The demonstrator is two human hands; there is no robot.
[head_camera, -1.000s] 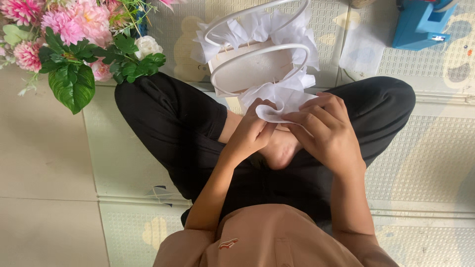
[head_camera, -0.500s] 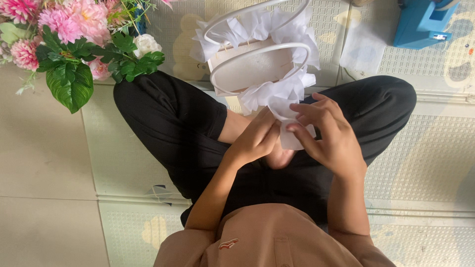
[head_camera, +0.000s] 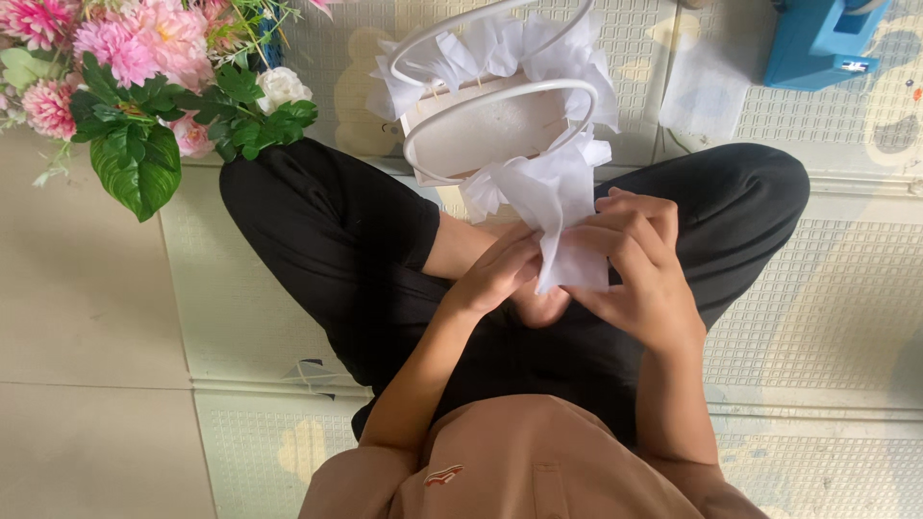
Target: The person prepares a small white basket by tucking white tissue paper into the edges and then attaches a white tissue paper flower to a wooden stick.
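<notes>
Both forearms reach forward over the crossed legs and meet in front of the body. The left hand (head_camera: 495, 274) has its fingers stretched forward and pressed together, pinching. The right hand (head_camera: 639, 274) is curled, fingers bent inward toward the left, thumb underneath. The fingertips of both hands nearly meet.

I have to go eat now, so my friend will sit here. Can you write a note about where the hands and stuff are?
Left hand: fingers pinch the left edge of the white tissue paper.
Right hand: fingers hold its right side.
White basket: on the floor mat before the crossed legs, tissue ruffles around its rim.
Done: several ruffles on the rim.
Left: this sheet is in the hands, not yet on the basket.
Pink flowers lie to the left.
</notes>
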